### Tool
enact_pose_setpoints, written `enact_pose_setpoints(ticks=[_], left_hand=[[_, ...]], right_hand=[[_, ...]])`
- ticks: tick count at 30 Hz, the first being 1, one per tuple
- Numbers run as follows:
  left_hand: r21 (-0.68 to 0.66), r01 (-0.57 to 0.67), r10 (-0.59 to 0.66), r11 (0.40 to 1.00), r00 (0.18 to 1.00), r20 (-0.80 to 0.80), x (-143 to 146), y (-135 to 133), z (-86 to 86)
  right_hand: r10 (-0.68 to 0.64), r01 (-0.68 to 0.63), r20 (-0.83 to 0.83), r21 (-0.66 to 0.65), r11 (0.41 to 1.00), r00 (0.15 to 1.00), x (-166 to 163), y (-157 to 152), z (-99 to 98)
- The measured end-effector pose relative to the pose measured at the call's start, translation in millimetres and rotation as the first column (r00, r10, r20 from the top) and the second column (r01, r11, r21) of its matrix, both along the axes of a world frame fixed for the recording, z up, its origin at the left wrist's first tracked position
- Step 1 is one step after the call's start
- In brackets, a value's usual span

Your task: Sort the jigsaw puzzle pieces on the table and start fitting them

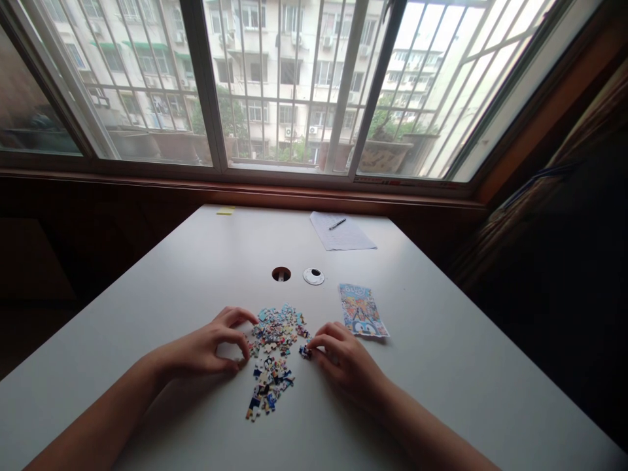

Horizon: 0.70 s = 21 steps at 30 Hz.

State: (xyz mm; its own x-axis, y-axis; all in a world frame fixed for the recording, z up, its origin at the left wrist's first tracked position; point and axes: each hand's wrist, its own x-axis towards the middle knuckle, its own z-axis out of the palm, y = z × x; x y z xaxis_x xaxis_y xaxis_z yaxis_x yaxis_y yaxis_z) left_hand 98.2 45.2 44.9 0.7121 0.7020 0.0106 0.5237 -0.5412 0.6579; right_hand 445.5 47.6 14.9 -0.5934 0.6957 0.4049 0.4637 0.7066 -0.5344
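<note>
Loose jigsaw puzzle pieces (277,330) lie in a heap on the white table (171,288), with a narrower trail of darker pieces (269,386) running toward me. At the heap's left edge, my left hand (213,343) is curled, thumb and index finger nearly meeting around a small puzzle piece (241,362); another finger reaches over the heap's edge. On the right side, my right hand (343,356) has its fingertips closed at a small cluster of dark blue puzzle pieces (305,352), just apart from the heap. Its fingers partly hide what they grip.
A colourful picture sheet (363,311) lies beyond my right hand. Farther back are a round table hole (281,274), its cover (314,276), papers (333,235) with a pen (337,224), and a yellow note (226,210). A barred window (289,85) stands behind the table.
</note>
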Motion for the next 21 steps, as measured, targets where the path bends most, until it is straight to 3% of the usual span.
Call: enact_pose_setpoints(ticks=[13,21], left_hand=[[0.001,-0.002,0.002,1.000,0.999,0.054,-1.0,4.1,-11.3],[-0.007,-0.003,0.004,1.000,0.997,0.076,4.4,2.6,-3.3]], right_hand=[[-0.006,0.006,0.006,0.029,1.000,1.000,-1.5,-0.5,-0.7],[0.003,-0.002,-0.005,0.049,0.999,1.000,-2.5,0.7,0.2]])
